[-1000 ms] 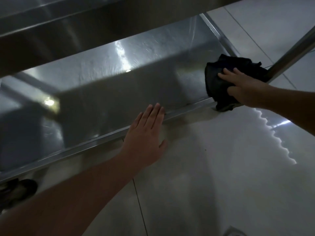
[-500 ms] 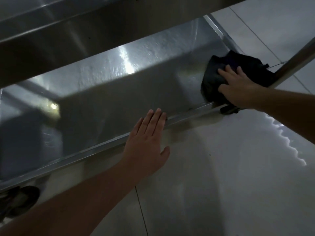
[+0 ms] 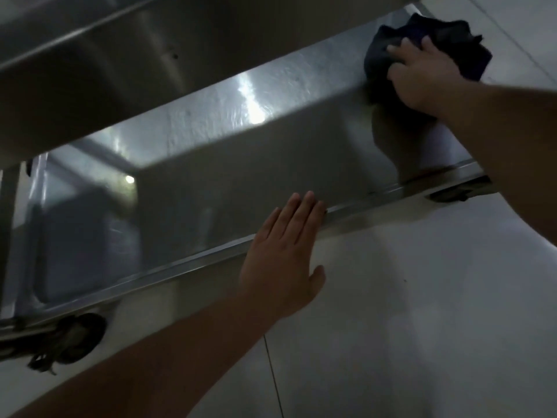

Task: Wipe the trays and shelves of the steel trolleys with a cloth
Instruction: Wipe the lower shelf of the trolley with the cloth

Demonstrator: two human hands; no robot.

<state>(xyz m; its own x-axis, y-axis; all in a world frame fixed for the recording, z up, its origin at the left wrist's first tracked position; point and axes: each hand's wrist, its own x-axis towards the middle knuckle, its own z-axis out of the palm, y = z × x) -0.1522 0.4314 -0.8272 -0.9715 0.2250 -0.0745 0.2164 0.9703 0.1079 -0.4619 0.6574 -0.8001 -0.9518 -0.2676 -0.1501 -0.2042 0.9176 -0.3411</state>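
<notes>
On the bottom shelf [image 3: 271, 152], the right hand [image 3: 422, 76] presses the bunched cloth [image 3: 452, 34] at its far corner, grip loosely curled over it; the left hand [image 3: 286, 245] lies flat, fingers straight, on the near rim. The castored trolley could roll away under that push.

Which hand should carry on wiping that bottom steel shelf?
Probably the right hand: it already presses the dark crumpled cloth onto the steel bottom shelf. The left hand lies flat at the shelf's front edge, holding nothing.
</notes>
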